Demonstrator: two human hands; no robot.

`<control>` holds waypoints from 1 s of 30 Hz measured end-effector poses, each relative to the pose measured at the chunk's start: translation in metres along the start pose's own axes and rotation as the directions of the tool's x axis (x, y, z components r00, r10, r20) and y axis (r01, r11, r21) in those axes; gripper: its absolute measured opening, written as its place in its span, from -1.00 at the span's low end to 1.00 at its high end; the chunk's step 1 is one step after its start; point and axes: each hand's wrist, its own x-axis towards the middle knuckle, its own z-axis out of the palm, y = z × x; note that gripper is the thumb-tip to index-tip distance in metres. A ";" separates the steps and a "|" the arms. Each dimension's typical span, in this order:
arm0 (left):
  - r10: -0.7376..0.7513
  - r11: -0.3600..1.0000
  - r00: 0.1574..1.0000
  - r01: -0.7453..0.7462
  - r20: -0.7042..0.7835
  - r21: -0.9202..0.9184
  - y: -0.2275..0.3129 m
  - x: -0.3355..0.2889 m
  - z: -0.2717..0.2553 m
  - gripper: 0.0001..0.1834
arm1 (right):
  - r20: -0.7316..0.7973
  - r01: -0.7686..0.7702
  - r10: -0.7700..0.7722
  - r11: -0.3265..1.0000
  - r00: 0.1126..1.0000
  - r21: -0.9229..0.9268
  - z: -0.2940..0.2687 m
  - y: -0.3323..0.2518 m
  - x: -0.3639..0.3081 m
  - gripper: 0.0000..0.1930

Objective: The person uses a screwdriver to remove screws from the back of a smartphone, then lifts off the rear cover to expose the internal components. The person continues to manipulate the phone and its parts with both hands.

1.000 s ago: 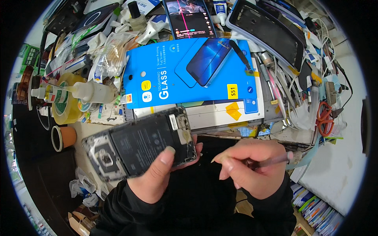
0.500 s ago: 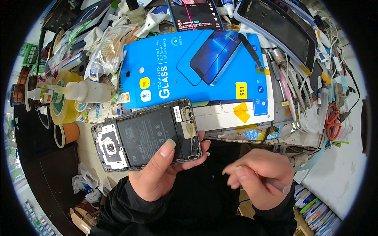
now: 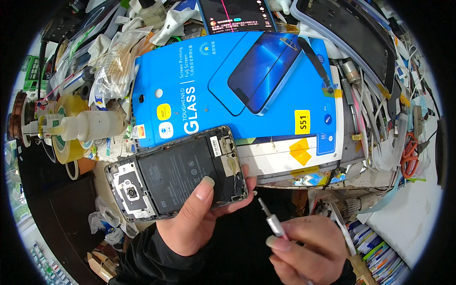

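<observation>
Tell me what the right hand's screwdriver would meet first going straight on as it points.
Probably the fingertips of the left hand, by the right end of the opened phone. The screwdriver in the right hand points up-left toward them, though depth is unclear and it might pass over or under.

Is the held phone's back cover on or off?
Off: the phone in the left hand shows its black battery and camera module exposed.

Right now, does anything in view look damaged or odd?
Yes: a pink line crosses the lit screen behind the blue packet, possibly a display fault. The phone in the left hand is open-backed, its battery exposed.
</observation>
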 end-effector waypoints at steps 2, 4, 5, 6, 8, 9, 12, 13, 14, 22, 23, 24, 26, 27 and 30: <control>-0.012 1.000 1.000 0.012 -0.006 -0.008 0.000 0.000 0.001 -0.29 | -0.066 0.056 -0.065 0.990 0.996 -0.130 0.015 0.003 -0.002 -0.66; -0.017 1.000 1.000 0.016 -0.007 -0.009 0.000 0.000 0.001 -0.29 | -0.059 0.100 -0.117 0.968 0.991 -0.229 0.021 0.006 -0.004 -0.68; -0.030 0.999 0.999 0.030 -0.020 -0.012 0.000 -0.001 0.001 -0.29 | -0.057 0.113 -0.132 0.957 0.990 -0.266 0.024 0.006 -0.004 -0.68; -0.017 1.000 1.000 0.017 -0.012 -0.014 0.000 -0.001 0.001 -0.30 | -0.060 0.106 -0.127 0.954 0.990 -0.280 0.025 0.006 -0.004 -0.68; -0.015 1.000 1.000 0.015 -0.020 -0.011 -0.001 -0.001 0.001 -0.31 | -0.069 0.109 -0.136 0.947 0.988 -0.303 0.026 0.006 -0.004 -0.68; -0.013 1.000 1.000 0.013 -0.019 -0.022 -0.001 -0.001 0.001 -0.32 | -0.074 0.119 -0.149 0.943 0.986 -0.311 0.025 0.006 -0.004 -0.68; -0.018 0.999 0.999 0.017 -0.034 -0.034 0.000 -0.002 0.003 -0.35 | -0.077 0.137 -0.177 0.921 0.981 -0.365 0.027 0.009 -0.002 -0.68; -0.016 0.999 0.999 0.015 -0.041 -0.032 0.001 -0.002 0.003 -0.35 | -0.084 0.141 -0.187 0.913 0.979 -0.382 0.029 0.012 -0.001 -0.68; -0.020 0.999 0.998 0.018 -0.053 -0.034 0.001 -0.002 0.004 -0.36 | -0.091 0.145 -0.197 0.905 0.976 -0.400 0.031 0.013 0.000 -0.68; 0.007 0.998 0.997 -0.012 -0.073 -0.068 0.004 -0.002 0.007 -0.42 | -0.201 0.030 -0.106 0.937 0.974 -0.348 0.051 0.008 0.004 -0.71; 0.011 0.997 0.998 -0.017 -0.068 -0.080 0.004 -0.002 0.007 -0.42 | -0.189 0.012 -0.082 0.938 0.979 -0.347 0.050 0.007 0.005 -0.72; 0.014 0.996 0.998 -0.019 -0.062 -0.088 0.004 -0.001 0.007 -0.43 | -0.176 -0.007 -0.058 0.938 0.983 -0.346 0.049 0.005 0.007 -0.73; 0.032 0.993 0.998 -0.037 -0.046 -0.111 0.003 -0.002 0.006 -0.44 | -0.150 -0.040 -0.011 0.943 0.989 -0.331 0.047 0.003 0.012 -0.74; 0.024 0.995 0.997 -0.030 -0.070 -0.092 0.003 -0.002 0.006 -0.45 | -0.140 -0.054 0.008 0.943 0.990 -0.329 0.046 0.002 0.015 -0.74; 0.060 0.995 0.994 -0.067 -0.095 -0.079 0.001 -0.002 0.008 -0.47 | -0.134 -0.082 0.040 0.940 0.990 -0.331 0.045 -0.003 0.019 -0.70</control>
